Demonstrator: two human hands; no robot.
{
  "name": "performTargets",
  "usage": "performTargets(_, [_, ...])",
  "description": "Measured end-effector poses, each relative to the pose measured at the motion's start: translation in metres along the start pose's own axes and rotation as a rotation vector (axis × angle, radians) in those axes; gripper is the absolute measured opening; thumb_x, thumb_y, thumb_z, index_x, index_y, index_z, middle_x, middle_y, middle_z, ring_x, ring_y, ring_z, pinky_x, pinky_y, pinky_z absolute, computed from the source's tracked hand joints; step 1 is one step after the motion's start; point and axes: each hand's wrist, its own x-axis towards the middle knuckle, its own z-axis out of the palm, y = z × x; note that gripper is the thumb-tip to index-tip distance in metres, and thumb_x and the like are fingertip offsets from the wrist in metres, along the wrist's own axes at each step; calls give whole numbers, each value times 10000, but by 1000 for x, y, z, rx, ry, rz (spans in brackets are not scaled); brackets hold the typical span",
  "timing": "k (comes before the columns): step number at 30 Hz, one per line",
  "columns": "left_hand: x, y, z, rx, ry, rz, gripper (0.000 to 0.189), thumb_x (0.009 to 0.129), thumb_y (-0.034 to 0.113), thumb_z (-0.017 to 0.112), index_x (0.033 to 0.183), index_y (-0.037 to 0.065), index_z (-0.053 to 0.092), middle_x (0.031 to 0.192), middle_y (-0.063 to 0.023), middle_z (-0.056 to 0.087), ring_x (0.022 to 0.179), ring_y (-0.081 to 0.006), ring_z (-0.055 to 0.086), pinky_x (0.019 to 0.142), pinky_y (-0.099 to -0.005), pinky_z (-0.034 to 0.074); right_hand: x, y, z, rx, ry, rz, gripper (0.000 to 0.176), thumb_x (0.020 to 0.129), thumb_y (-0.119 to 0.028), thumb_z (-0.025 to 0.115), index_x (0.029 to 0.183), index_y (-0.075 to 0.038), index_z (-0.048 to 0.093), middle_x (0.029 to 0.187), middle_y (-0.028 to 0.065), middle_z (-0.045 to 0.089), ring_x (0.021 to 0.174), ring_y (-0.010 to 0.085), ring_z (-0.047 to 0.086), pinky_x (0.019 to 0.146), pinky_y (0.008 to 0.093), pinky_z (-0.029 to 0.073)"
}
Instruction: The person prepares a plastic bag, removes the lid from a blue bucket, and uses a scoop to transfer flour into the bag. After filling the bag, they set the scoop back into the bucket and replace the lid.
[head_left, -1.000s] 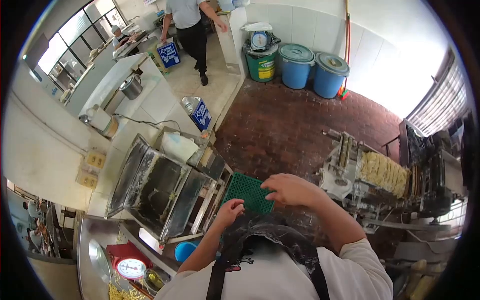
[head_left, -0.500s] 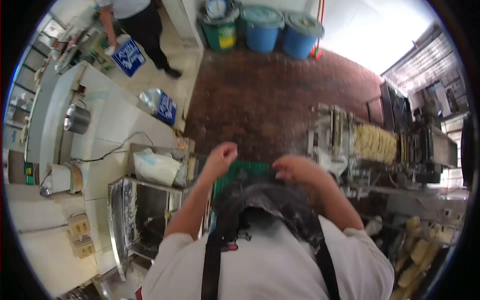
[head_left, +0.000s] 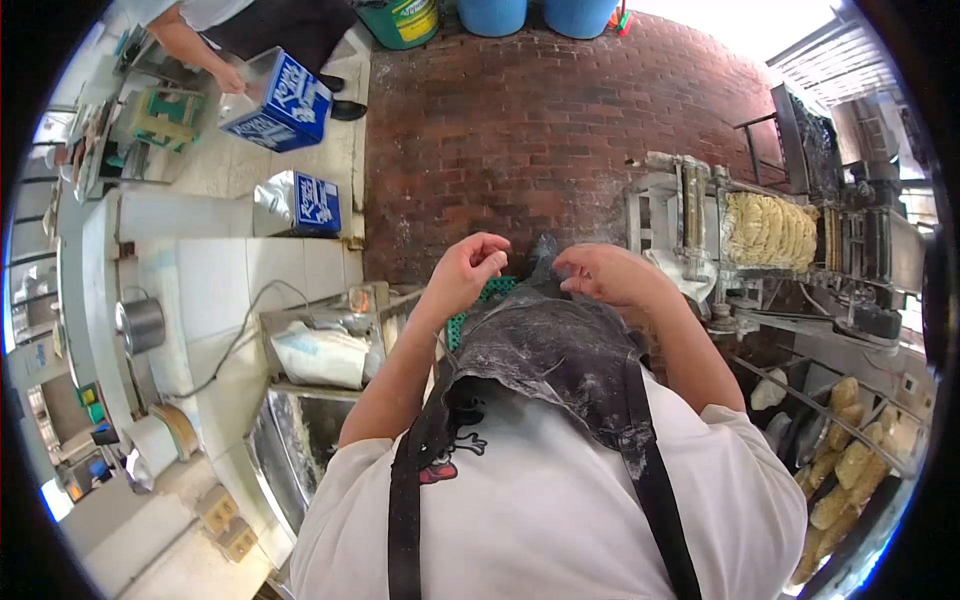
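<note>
My left hand [head_left: 472,268] is raised in front of my body, its fingers loosely bent and the thumb apart, with nothing in it. Level with it on the other side, my right hand [head_left: 605,272] is also empty, its fingers half curled and pointing inward. A gap lies between the two hands. Below them hangs my dark apron [head_left: 550,335], dusted with white powder. Part of a green plastic crate [head_left: 497,288] shows low down behind my left hand; my body and apron hide most of it.
To the right stands a roller machine with pale folded dough [head_left: 770,230]. Long dough pieces [head_left: 850,460] lie on a rack below it. At left are a tiled counter [head_left: 210,290], a metal pot [head_left: 142,323] and a white bag [head_left: 320,353]. Another person holds a blue tin [head_left: 280,100].
My view has tipped down and I have moved forward; the buckets slide out at the top. My left hand has loosened from a closed curl. The other person's blue tin appears nearer.
</note>
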Motion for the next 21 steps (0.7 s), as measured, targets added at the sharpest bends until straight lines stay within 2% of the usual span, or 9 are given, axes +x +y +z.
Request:
performTargets(1, [13, -1, -4, 4, 14, -13, 232, 985, 139, 594, 1182, 17, 615, 934, -41, 667, 818, -102, 610, 744, -268, 502, 7, 4, -10, 12, 13, -7, 376, 899, -267, 689, 1212, -68, 630, 1092, 150, 670, 1007, 326, 637, 867, 425, 507])
performTargets(3, [38, 8, -12, -14, 27, -44, 232, 988, 141, 593, 1181, 16, 615, 934, -40, 667, 812, -104, 611, 743, -267, 505, 23, 8, -37, -3, -77, 33, 377, 919, -277, 666, 1229, -66, 619, 1172, 166, 656, 1105, 363, 609, 926, 444, 488])
performTargets(6, [72, 31, -17, 9, 43, -59, 240, 993, 157, 588, 1190, 23, 616, 927, -33, 666, 804, -105, 619, 718, -261, 506, 39, 29, -60, 13, -47, -37, 380, 921, -276, 664, 1231, -62, 615, 1193, 168, 648, 1102, 366, 609, 925, 449, 487])
performTargets(9, [115, 59, -17, 164, 90, -72, 255, 988, 190, 598, 1193, 41, 628, 928, -31, 677, 814, -103, 633, 694, -256, 491, 56, 49, -96, 15, -85, -20, 382, 904, -273, 672, 1224, -73, 612, 1144, 145, 659, 1070, 347, 619, 907, 442, 493])
performTargets(12, [148, 87, -9, 140, 98, -55, 249, 985, 185, 601, 1184, 39, 633, 937, -30, 683, 816, -103, 634, 702, -253, 489, 66, 77, -122, -42, -37, -52, 348, 916, -264, 663, 1201, -69, 622, 1126, 154, 654, 1113, 353, 604, 933, 461, 477])
performTargets(16, [189, 93, -4, 151, 17, -62, 247, 984, 180, 600, 1183, 38, 634, 943, -24, 685, 822, -98, 636, 709, -248, 486, 73, 88, -161, 11, 22, -12, 349, 905, -258, 670, 1192, -66, 622, 1112, 153, 653, 1119, 351, 600, 945, 455, 472])
performTargets(19, [226, 95, -4, 134, -50, -56, 244, 981, 174, 603, 1182, 38, 633, 949, -26, 686, 823, -101, 639, 731, -250, 493, 84, 98, -183, 74, 61, -23, 379, 902, -291, 674, 1209, -76, 617, 1147, 142, 646, 1056, 347, 623, 914, 440, 487])
performTargets(21, [250, 117, -4, 144, -58, -146, 256, 952, 139, 624, 1162, -7, 628, 908, -38, 663, 835, -113, 623, 793, -267, 512, 95, 108, -196, 129, 95, -86, 386, 903, -295, 680, 1214, -76, 617, 1153, 144, 643, 1074, 349, 616, 921, 434, 487])
